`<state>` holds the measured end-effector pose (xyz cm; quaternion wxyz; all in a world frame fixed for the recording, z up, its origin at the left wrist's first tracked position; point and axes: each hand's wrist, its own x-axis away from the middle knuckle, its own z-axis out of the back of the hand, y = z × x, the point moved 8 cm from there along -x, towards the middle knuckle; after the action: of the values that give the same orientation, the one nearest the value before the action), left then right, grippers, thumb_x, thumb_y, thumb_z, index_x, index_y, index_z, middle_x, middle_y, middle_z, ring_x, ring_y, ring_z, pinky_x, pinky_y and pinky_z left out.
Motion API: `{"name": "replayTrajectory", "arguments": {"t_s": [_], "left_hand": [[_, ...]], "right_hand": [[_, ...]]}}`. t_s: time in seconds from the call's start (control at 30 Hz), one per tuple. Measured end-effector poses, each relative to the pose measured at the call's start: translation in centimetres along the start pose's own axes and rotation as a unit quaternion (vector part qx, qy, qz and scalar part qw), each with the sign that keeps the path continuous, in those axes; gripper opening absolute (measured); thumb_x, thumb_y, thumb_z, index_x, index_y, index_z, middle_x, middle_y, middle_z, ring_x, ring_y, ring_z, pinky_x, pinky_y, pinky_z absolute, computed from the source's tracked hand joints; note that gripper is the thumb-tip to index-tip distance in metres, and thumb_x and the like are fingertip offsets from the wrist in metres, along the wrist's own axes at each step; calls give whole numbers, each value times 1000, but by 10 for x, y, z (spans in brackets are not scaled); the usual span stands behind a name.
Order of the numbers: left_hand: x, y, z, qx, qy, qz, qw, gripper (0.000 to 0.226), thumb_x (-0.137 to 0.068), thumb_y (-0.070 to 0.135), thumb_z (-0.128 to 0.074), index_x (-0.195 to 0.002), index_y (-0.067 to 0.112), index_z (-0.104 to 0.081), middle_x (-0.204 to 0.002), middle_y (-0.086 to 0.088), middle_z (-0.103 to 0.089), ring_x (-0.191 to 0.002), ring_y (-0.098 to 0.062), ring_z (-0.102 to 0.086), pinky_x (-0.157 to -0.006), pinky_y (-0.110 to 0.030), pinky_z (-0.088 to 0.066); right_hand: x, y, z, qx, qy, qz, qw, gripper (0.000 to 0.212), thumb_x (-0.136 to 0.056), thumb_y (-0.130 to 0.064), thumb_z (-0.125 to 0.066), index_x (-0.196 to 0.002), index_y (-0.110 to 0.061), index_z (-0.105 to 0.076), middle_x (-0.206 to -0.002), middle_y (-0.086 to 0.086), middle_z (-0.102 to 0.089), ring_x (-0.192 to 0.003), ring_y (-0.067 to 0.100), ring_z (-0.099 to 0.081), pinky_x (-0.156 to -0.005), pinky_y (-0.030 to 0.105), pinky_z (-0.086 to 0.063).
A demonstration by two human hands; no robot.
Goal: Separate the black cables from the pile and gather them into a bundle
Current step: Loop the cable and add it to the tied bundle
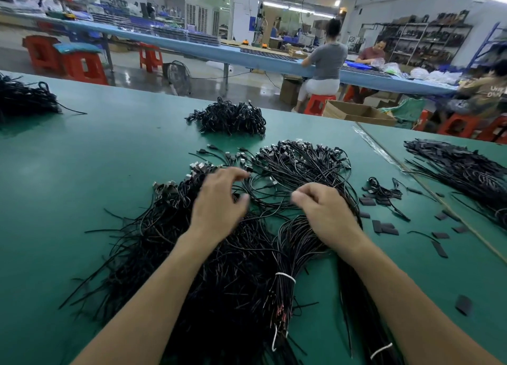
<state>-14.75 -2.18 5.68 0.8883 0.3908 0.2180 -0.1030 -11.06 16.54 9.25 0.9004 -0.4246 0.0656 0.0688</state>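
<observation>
Viewed from above on a green table (82,172), a wide pile of black cables (170,244) lay spread in the middle, plug ends pointing away. The left hand (219,202), blurred, hovered over the pile with fingers loosely spread, holding nothing. The right hand (326,211) sat over a bundle (293,244) bound by a white tie (285,277), fingers curled; whether they pinched a cable could not be told. Small black strips (384,227) lay scattered to the right.
</observation>
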Motion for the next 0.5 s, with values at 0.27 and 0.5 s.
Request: {"name": "replayTrajectory", "arguments": {"t_s": [0.27, 0.5], "left_hand": [[19, 12, -19, 254, -17, 50, 966, 35, -102, 22, -52, -73, 8, -66, -70, -1, -63, -56, -26, -56, -48, -45, -50], [24, 27, 13, 215, -102, -10, 971, 48, -76, 50, -78, -59, 22, -44, -47, 14, -42, -44, -1, -34, -45, -12, -34]], "right_hand": [[57, -68, 21, -148, -55, 161, 974, 22, -82, -36, -67, -75, -16, -71, -60, 4, -61, -50, 19, -49, -47, 29, -42], [34, 39, 60, 79, 95, -25, 992, 27, -93, -33, -66, -71, -19, -66, -46, -15, -51, -43, 2, -43, -47, 13, -37]]}}
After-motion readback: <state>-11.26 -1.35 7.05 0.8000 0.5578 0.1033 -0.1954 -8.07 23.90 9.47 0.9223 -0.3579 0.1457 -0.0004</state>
